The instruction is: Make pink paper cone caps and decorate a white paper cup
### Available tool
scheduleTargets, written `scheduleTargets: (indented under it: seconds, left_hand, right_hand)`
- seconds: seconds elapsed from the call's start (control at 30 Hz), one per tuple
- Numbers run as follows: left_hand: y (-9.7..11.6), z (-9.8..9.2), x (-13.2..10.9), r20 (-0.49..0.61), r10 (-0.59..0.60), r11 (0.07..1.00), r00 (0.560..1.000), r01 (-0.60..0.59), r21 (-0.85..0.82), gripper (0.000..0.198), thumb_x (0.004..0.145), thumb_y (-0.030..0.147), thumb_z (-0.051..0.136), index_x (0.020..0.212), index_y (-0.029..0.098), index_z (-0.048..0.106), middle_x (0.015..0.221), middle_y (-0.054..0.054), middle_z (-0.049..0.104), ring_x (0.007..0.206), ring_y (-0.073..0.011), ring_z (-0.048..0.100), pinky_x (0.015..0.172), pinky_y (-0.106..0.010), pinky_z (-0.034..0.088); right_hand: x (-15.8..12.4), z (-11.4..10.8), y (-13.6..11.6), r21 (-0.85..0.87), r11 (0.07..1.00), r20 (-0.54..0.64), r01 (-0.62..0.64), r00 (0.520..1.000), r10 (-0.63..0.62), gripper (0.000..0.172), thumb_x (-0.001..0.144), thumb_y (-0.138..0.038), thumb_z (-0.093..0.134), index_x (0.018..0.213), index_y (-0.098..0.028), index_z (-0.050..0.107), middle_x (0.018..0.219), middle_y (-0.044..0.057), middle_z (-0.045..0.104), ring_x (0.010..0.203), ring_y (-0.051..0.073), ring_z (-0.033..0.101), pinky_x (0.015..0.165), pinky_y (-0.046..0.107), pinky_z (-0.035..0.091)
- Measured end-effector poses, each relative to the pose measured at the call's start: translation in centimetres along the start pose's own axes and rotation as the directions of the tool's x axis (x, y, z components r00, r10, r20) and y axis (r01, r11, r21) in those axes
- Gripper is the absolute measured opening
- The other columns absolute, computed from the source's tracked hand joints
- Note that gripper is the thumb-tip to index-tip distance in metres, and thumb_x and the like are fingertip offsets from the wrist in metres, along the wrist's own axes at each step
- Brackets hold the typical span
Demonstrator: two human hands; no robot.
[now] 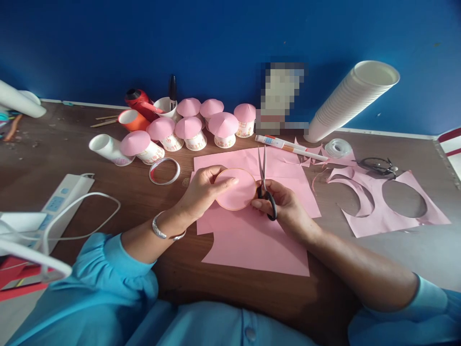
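My left hand pinches a round pink paper disc with an orange-brown outline, thumb lying on top. At the disc's right edge, my right hand is closed on black-handled scissors, whose blades point away from me and look slightly parted. Its fingertips are close to the disc's edge; whether they also grip it I cannot tell. Beneath both hands lie several pink paper sheets. Behind them stand several small white cups with pink cone roofs and drawings on their sides.
Pink offcuts with round holes lie at right, near clear tape and pens. A tall stack of white cups leans at the back. A tape ring, a red glue gun and a power strip are at left.
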State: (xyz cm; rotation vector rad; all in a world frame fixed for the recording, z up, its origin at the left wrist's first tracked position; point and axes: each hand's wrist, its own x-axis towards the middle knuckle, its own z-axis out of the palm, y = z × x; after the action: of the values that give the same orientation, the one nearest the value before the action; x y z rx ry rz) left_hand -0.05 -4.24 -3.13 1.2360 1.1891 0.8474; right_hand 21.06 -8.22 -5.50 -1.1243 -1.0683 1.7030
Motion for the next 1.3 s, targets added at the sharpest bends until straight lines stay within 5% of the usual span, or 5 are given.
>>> scheduleTargets:
  seconds: [0.13,0.6,0.77,0.97,1.3]
  left_hand:
    - [0.1,-0.2,0.0,0.049,-0.028,0.999,0.998,0.030,-0.029,0.025,0.077,0.038,0.080,0.079,0.016,0.068,0.075,0.001,0.062,0.071,-0.0134,0.053,0.066,-0.025,0.042]
    - [-0.5,0.2,0.0,0.169,-0.033,0.992,0.985,0.053,-0.111,0.032,0.083,0.046,0.079,0.097,0.017,0.076,0.090,-0.004,0.076,0.084,-0.0195,0.067,0.075,-0.028,0.054]
    - [-0.7,0.3,0.1,0.116,-0.049,0.988,0.992,0.065,-0.143,0.047,0.087,0.062,0.068,0.072,0.018,0.068,0.061,-0.001,0.064,0.055,-0.0154,0.061,0.051,-0.026,0.048]
    - [-0.7,0.6,0.3,0.097,-0.030,0.966,0.995,0.054,-0.255,0.059,0.086,0.072,0.063,0.062,0.018,0.063,0.056,-0.002,0.060,0.050,-0.0158,0.061,0.049,-0.029,0.053]
    - [-1.2,0.5,-0.4,0.162,-0.055,0.996,0.985,0.066,-0.063,0.035,0.079,0.048,0.083,0.087,0.015,0.073,0.070,-0.002,0.070,0.060,-0.0148,0.063,0.057,-0.027,0.052]
  right_hand:
    - [0.1,-0.5,0.2,0.027,0.999,-0.099,0.037,0.994,-0.034,0.047,0.071,-0.040,0.092,0.108,-0.022,0.069,0.083,-0.001,0.071,0.065,0.011,0.057,0.059,0.026,0.044]
    - [0.3,-0.3,0.3,0.035,0.992,-0.203,0.119,0.973,-0.110,0.031,0.072,-0.027,0.083,0.099,-0.022,0.069,0.068,-0.007,0.061,0.055,0.008,0.051,0.052,0.024,0.037]
    - [0.6,-0.6,0.3,0.042,0.993,-0.272,0.107,0.958,-0.091,0.035,0.069,-0.029,0.085,0.100,-0.022,0.070,0.068,-0.006,0.062,0.058,0.010,0.053,0.055,0.025,0.040]
    - [0.7,-0.8,0.6,0.063,0.992,-0.267,0.108,0.960,-0.087,0.036,0.070,-0.030,0.087,0.102,-0.023,0.070,0.069,-0.006,0.061,0.060,0.010,0.051,0.056,0.025,0.038]
    - [0.8,-1.0,0.8,0.039,0.992,-0.261,0.116,0.960,-0.102,0.035,0.073,-0.033,0.086,0.103,-0.024,0.069,0.072,-0.006,0.058,0.062,0.011,0.048,0.058,0.026,0.036]
